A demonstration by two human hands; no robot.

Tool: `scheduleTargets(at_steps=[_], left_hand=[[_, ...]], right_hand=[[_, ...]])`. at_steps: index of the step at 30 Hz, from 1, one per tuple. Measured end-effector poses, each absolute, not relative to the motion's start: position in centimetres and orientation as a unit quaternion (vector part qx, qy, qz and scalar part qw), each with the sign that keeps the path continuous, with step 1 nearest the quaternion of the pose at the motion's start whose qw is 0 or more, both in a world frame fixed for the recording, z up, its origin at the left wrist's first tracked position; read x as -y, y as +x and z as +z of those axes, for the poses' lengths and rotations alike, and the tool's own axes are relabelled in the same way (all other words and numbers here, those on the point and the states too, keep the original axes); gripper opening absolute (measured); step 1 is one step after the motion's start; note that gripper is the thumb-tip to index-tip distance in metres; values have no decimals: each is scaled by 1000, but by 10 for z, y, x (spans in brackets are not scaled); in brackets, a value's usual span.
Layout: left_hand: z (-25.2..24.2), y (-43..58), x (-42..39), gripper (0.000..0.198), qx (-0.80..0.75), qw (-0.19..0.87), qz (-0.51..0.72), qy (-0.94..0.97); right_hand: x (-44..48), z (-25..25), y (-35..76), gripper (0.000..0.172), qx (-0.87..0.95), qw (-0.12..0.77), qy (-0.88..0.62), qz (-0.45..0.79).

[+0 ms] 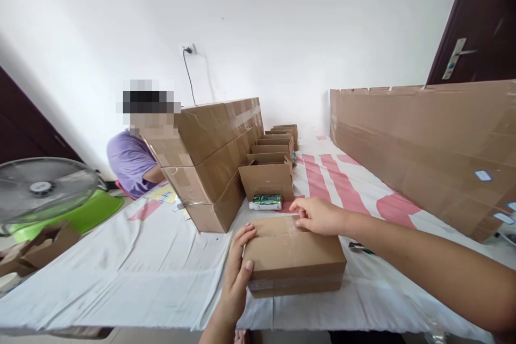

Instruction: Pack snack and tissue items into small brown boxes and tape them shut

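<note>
A closed cardboard box (270,255) lies flat on the table in front of me, with clear tape (293,244) running across its top and more tape along its front side. My left hand (238,263) grips the box's left end, its fingers over the top edge and the thumb at the front corner. Over the far edge, beside the tape, my right hand (312,215) has its fingers curled in a pinch; whether they hold the tape's end cannot be made out. Just beyond the box sits a small green and white carton (266,202).
Taped boxes (209,166) form a stacked wall at left. Several open boxes (268,180) stand in a row behind the carton. A long cardboard wall (419,150) borders the right. Under my right forearm lies a dark object (358,248). A person in purple (131,164) sits beyond; a fan (42,188) stands left.
</note>
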State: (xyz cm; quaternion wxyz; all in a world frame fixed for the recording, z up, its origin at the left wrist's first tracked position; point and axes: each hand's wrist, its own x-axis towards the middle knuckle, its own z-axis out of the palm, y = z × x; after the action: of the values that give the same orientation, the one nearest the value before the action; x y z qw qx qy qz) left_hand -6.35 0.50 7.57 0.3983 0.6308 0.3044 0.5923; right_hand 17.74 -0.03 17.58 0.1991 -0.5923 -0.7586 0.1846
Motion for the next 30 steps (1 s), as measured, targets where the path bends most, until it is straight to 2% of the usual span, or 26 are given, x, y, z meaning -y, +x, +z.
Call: scheduleTargets(at_steps=[2,7,15,24,30], left_hand=[[74,-65,-6,47,-308,377,579,654],[67,-67,-10,46,-302,313,547,715],[64,-66,-10,43,-294,308,552,717],[63,-67,-11,42,-286,313,551,718],[63,-70,-13,42,-286,308,540,729]], right_hand=[[-8,173,169,26,763,185,-596,169],[-12,167,155,8,765,215,-590,142],[-7,158,158,14,759,252,-586,130],[-6,147,159,19,804,318,-497,70],[-8,145,161,13,781,288,-548,78]])
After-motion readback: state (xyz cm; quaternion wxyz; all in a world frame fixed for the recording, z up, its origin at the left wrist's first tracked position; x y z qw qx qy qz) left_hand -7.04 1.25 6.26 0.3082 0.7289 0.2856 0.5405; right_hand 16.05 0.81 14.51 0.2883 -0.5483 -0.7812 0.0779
